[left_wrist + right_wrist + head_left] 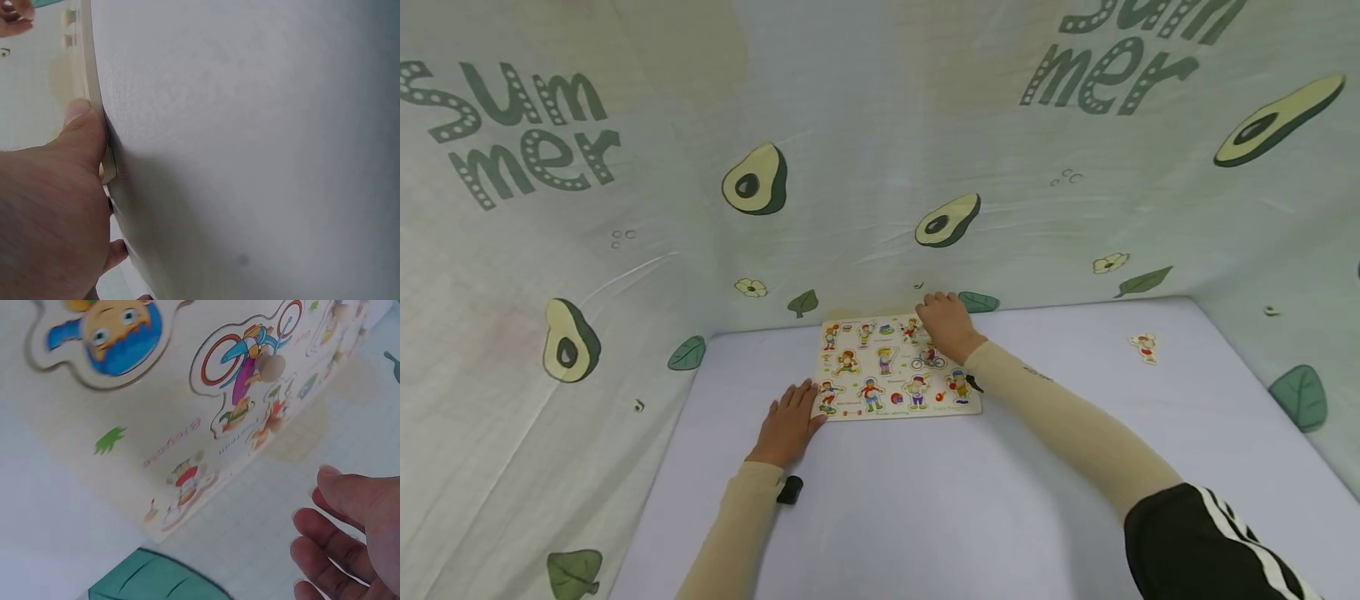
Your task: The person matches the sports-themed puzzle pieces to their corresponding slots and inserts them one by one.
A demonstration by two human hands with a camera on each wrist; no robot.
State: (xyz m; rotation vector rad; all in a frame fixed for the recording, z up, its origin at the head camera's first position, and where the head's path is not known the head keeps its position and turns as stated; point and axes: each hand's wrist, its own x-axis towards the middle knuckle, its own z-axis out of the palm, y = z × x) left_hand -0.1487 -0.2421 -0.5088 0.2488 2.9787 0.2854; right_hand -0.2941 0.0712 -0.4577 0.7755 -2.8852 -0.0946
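Observation:
A wooden knobbed puzzle board (951, 410) with printed sports figures lies on the white table. My left hand (786, 425) rests at its left edge, fingers extended; in the left wrist view the thumb (87, 128) touches the board's rim (90, 62). Over the board's far right corner is my right hand (950, 323). Seen from the right wrist, that hand (350, 544) has loosely bent fingers and holds nothing. Near it are a cyclist piece (247, 350) with a round knob and a red-shirted figure (187, 477) at the corner.
A loose figure piece (1145, 347) lies apart on the right side of the table (895, 508). Behind the board rises a pale cloth (842, 242) printed with avocados and leaves. It also stands along the left and right sides.

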